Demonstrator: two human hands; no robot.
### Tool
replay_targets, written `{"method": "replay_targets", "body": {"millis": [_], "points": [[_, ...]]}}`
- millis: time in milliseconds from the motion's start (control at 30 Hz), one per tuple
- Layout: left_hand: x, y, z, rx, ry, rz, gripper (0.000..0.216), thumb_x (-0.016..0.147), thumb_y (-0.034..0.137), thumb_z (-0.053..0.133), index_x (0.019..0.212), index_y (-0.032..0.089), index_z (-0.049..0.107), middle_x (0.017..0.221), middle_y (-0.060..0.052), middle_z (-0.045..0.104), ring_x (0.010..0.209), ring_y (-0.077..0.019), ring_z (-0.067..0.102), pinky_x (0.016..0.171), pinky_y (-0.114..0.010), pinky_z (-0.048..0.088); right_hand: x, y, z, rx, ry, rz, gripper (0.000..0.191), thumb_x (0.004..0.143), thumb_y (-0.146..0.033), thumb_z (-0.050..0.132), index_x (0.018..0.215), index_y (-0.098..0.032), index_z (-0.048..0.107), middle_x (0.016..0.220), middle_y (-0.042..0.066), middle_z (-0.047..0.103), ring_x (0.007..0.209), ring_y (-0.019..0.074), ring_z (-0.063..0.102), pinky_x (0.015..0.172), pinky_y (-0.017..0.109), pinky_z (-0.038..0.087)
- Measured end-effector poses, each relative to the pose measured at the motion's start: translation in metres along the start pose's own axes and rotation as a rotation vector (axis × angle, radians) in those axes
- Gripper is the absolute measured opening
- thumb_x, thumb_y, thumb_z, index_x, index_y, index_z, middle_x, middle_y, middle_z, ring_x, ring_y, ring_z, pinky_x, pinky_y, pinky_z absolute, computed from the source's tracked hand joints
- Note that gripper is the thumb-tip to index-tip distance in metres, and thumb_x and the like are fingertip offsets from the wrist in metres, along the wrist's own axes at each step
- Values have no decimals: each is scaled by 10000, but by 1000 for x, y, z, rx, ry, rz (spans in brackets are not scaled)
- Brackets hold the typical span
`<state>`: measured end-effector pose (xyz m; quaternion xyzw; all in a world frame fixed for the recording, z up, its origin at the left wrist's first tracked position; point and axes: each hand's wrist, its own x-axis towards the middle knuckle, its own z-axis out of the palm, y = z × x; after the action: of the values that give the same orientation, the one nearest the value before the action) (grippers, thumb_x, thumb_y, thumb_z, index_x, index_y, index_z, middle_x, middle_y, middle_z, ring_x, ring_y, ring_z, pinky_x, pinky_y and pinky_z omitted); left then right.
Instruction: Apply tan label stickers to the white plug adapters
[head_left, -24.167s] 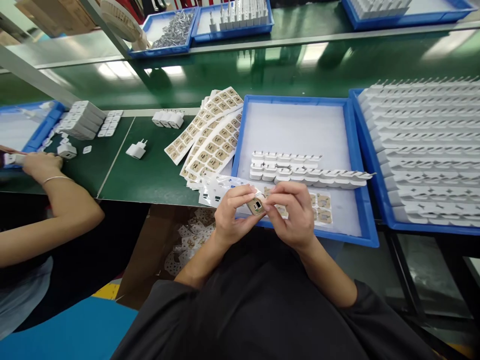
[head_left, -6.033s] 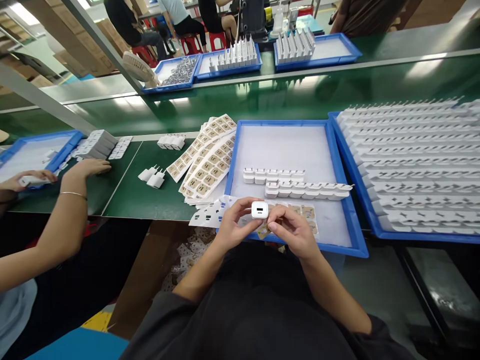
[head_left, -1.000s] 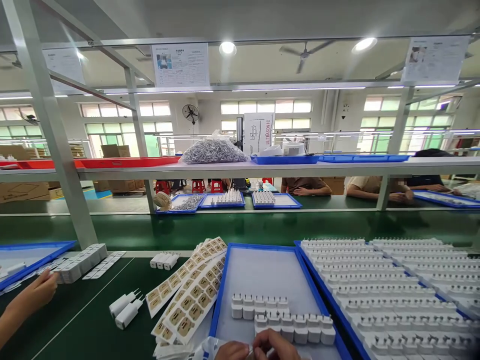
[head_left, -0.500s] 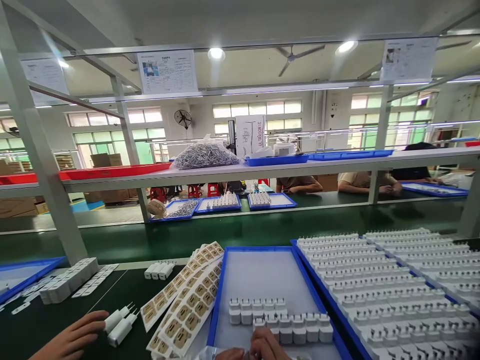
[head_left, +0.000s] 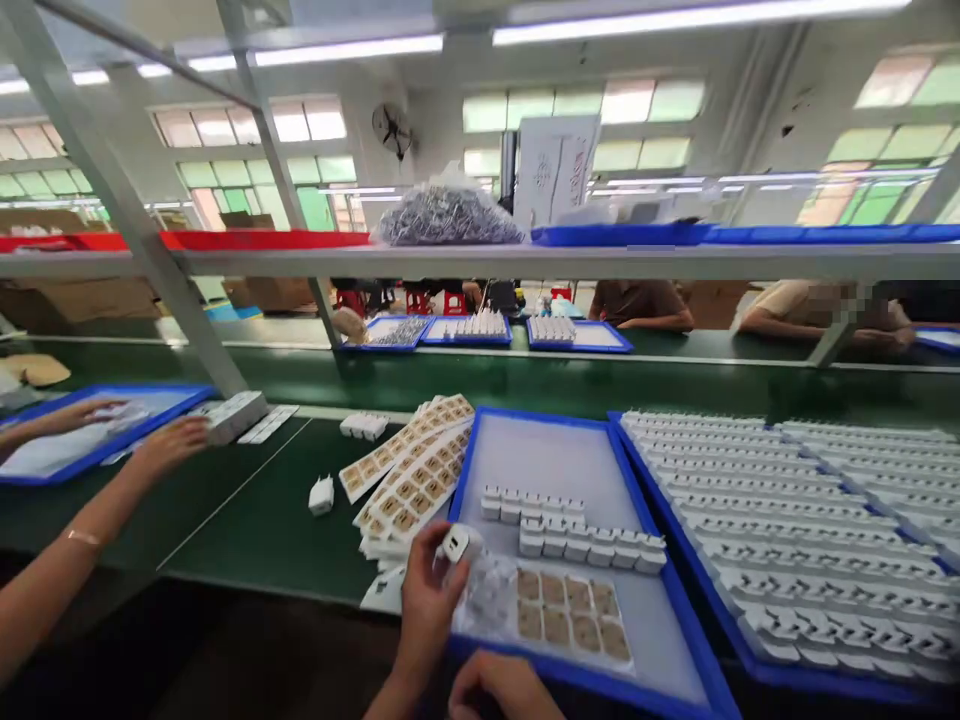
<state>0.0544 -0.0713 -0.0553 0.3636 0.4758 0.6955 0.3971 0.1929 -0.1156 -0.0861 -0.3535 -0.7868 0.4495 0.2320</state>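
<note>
My left hand point(head_left: 427, 595) is closed around a white USB charger point(head_left: 459, 543), its slotted face turned up towards me. Low at the front edge of the blue-rimmed tray point(head_left: 536, 412) is my right hand point(head_left: 504, 688), fingers curled; whatever they hold, if anything, is hidden. A sheet of tan stickers point(head_left: 570, 612) lies in this tray next to crumpled clear plastic point(head_left: 491, 595). Behind the sheet stand two short rows of white plug chargers point(head_left: 592, 545), pins up. More sticker sheets point(head_left: 416, 480) lie fanned out left of the tray, and a single charger point(head_left: 321, 495) stands beyond them.
At left, a co-worker's hand point(head_left: 169, 445) reaches to a stack of white pieces point(head_left: 236, 415), the other over a blue tray point(head_left: 172, 390). Trays full of chargers point(head_left: 750, 520) fill the right. A shelf point(head_left: 450, 262) crosses above, carrying a bag of metal parts point(head_left: 450, 215).
My left hand has come up with a charger; one of the two at left is gone from the table. The co-worker's hand has moved back left. The view has tilted down, revealing the sticker sheet.
</note>
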Motion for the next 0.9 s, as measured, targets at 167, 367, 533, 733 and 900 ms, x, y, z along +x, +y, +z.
{"method": "replay_targets", "body": {"millis": [167,367,533,733,900], "points": [[16,-3,-35,108,-12,219,470,746,292,799,1177,242,620,1189,-73,647,1135,-213,653,1006,-359,548,12,9,60,201,-222,51,45,823,-237,642,828,-202,670,777,6,703,704,155,633,696,253,497],[24,7,-86,522,114,439,431,807,262,772,1212,240,625,1178,-74,653,1095,-216,635,957,-356,531,89,49,151,217,-354,222,54,914,-137,615,930,-166,657,854,12,691,771,144,635,774,291,531],[63,9,-147,678,290,457,434,819,301,770,1214,220,610,1195,-86,657,1042,-205,641,870,-326,547,112,70,191,174,-484,297,240,971,-310,663,1154,-156,657,1148,69,689,977,193,683,874,402,590],[121,-2,-185,923,249,332,391,808,242,716,1168,200,570,1164,-96,609,1032,-205,646,842,-317,589,94,95,180,214,-533,347,167,939,-234,689,1078,-142,691,1017,49,721,878,172,698,834,377,598],[135,-9,-176,1123,247,319,291,799,241,715,1057,209,584,1098,-108,625,1130,-293,585,997,-453,524,91,105,173,336,-472,378,137,906,-158,627,1003,-163,724,848,30,720,706,147,691,710,308,587]]}}
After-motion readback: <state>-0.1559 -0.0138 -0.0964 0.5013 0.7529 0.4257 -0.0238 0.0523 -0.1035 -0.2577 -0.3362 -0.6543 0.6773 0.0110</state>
